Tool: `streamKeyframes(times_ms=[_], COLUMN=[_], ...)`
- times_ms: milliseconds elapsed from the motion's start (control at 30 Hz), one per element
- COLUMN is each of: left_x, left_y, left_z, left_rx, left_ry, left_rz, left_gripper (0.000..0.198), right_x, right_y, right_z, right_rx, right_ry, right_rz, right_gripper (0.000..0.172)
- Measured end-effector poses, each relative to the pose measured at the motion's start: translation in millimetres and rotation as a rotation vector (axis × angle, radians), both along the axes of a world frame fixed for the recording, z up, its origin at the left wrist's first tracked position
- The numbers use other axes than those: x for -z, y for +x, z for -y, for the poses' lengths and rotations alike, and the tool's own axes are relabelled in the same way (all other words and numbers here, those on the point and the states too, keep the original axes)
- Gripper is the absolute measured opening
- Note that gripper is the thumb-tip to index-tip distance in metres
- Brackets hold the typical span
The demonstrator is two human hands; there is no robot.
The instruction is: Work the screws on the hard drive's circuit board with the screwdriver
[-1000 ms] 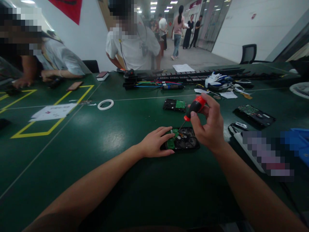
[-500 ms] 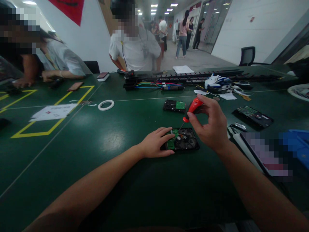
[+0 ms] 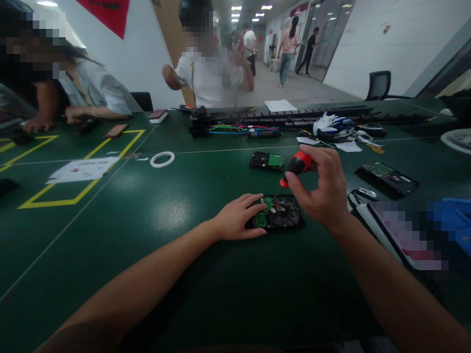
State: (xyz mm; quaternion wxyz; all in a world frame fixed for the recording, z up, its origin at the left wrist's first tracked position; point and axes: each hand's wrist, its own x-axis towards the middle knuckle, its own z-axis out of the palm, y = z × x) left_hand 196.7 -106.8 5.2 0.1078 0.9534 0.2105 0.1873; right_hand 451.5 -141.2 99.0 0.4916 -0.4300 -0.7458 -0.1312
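Note:
A hard drive [image 3: 289,215] lies on the green table with its green circuit board facing up. My left hand [image 3: 239,216] holds its left end, fingers spread across the board and thumb along the near edge. In my right hand [image 3: 324,189] is a red and black screwdriver [image 3: 299,163], gripped by the handle and tilted. Its thin shaft reaches down to the edge of the circuit board; the exact contact of the tip is too small to make out. Just beyond lies a second hard drive [image 3: 267,160], and a third hard drive [image 3: 388,179] rests to the right.
A phone-like slab [image 3: 401,235] and a blue object [image 3: 456,223] lie near my right forearm. White gloves [image 3: 331,125], dark rails [image 3: 294,117] and coloured wires span the back. Left are a white ring [image 3: 162,160] and a paper sheet [image 3: 83,170]. Several people are around the table and beyond.
My hands, the hard drive and the screwdriver keep nearly the same pose; the screwdriver handle appears slightly turned. Across the table, a person in white has raised their arms.

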Motion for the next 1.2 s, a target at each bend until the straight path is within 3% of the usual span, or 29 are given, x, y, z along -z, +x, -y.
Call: streamKeyframes(times_ms=[300, 467, 1200], left_x=[1.1, 1.1, 0.4], left_y=[0, 0, -1], left_z=[0, -1, 0], left_rx=[-0.002, -0.001, -0.003], left_ry=[0.008, 0.014, 0.013], left_rz=[0.002, -0.003, -0.008], left_gripper=[0.075, 0.076, 0.075], right_x=[-1.9, -1.8, -1.0], right_y=[-1, -2, 8], right_z=[-1, 0, -2], right_rx=[-0.009, -0.084, -0.029], right_ry=[0.034, -0.061, -0.074], right_rz=[0.000, 0.004, 0.079], right_gripper=[0.063, 0.068, 0.075])
